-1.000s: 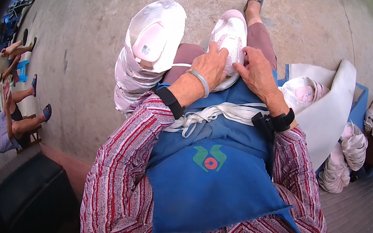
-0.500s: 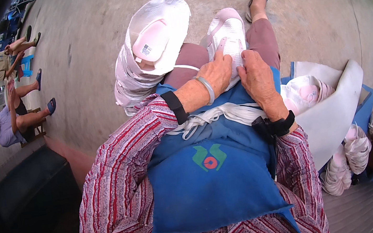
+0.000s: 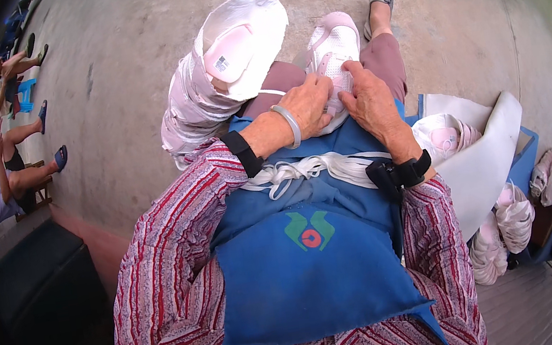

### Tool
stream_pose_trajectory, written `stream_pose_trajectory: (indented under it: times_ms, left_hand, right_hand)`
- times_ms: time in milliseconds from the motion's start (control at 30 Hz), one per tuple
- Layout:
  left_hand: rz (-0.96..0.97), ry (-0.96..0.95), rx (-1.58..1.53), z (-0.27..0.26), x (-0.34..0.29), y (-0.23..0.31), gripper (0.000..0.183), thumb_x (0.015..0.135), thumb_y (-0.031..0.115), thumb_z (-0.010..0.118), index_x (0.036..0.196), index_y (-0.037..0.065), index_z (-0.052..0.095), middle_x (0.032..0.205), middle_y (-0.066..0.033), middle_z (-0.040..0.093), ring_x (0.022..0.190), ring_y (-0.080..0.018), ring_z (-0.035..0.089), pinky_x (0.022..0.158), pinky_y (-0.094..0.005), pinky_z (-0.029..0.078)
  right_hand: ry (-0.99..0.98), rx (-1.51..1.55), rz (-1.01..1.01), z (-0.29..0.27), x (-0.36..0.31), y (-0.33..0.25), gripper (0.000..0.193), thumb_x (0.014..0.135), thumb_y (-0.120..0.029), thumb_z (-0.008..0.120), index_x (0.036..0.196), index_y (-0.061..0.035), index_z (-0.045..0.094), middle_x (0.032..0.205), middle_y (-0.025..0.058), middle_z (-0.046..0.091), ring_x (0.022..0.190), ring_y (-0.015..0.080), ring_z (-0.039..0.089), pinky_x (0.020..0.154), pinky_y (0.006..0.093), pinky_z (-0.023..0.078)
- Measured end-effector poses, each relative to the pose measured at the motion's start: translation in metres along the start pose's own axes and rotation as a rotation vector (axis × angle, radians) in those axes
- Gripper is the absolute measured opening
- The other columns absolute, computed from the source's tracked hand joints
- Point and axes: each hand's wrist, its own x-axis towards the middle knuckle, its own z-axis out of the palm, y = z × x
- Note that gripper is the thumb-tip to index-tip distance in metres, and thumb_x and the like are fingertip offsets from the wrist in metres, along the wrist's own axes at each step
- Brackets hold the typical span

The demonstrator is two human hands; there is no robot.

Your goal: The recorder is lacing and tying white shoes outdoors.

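A pale pink and white sneaker point(image 3: 333, 39) rests on my lap, toe pointing away from me. My left hand point(image 3: 308, 107) is closed on its left side near the opening, the fingertips partly hidden. On the opposite side, my right hand point(image 3: 372, 99) grips it, thumb and bent index finger at the eyelet edge. Whether a lace end is between the fingers is too small to make out. A bundle of white shoelaces point(image 3: 311, 167) lies across my blue apron point(image 3: 312, 274), just below both wrists.
Beyond my left forearm is a stack of nested pinkish-white shoe uppers point(image 3: 194, 102). To the right, a white sheet point(image 3: 481, 163) lines a blue bin point(image 3: 524, 153) with more uppers point(image 3: 449, 136). Bundled uppers point(image 3: 515, 219) stand lower right. Other people sit at both sides.
My right hand has shifted forward along the sneaker, its index finger now higher on the eyelet edge. My left hand has slid slightly left and back. The whole view has turned a little.
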Motion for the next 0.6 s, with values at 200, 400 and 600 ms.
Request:
stream_pose_trajectory:
  times_ms: [200,400,600]
  left_hand:
    - [0.006,0.098,-0.143,-0.002,0.004,-0.012,0.036,0.072,0.016,0.069,0.094,0.001,0.046,0.088,-0.0198,0.051,0.082,-0.0379,0.055,0.071,-0.0413,0.045]
    - [-0.001,0.135,-0.159,-0.005,0.012,-0.017,0.032,0.075,0.016,0.067,0.093,0.000,0.046,0.082,-0.0192,0.055,0.078,-0.0366,0.056,0.068,-0.0410,0.044]
    - [-0.114,0.081,-0.153,-0.027,0.026,-0.009,0.044,0.077,0.022,0.065,0.105,-0.004,0.042,0.083,-0.0184,0.057,0.070,-0.0269,0.059,0.065,-0.0341,0.050]
  right_hand:
    - [-0.078,-0.038,-0.041,-0.005,0.003,0.000,0.024,0.072,-0.009,0.062,0.093,-0.0016,0.052,0.085,0.0216,0.054,0.078,0.0408,0.057,0.067,0.0457,0.047]
    - [-0.071,-0.159,-0.131,-0.012,-0.018,-0.007,0.012,0.075,-0.006,0.058,0.083,0.0007,0.053,0.082,0.0201,0.051,0.069,0.0397,0.057,0.060,0.0461,0.047]
    - [-0.150,-0.162,-0.096,-0.024,-0.038,-0.014,0.011,0.077,-0.008,0.058,0.080,0.0020,0.054,0.079,0.0185,0.052,0.067,0.0382,0.057,0.059,0.0457,0.047]
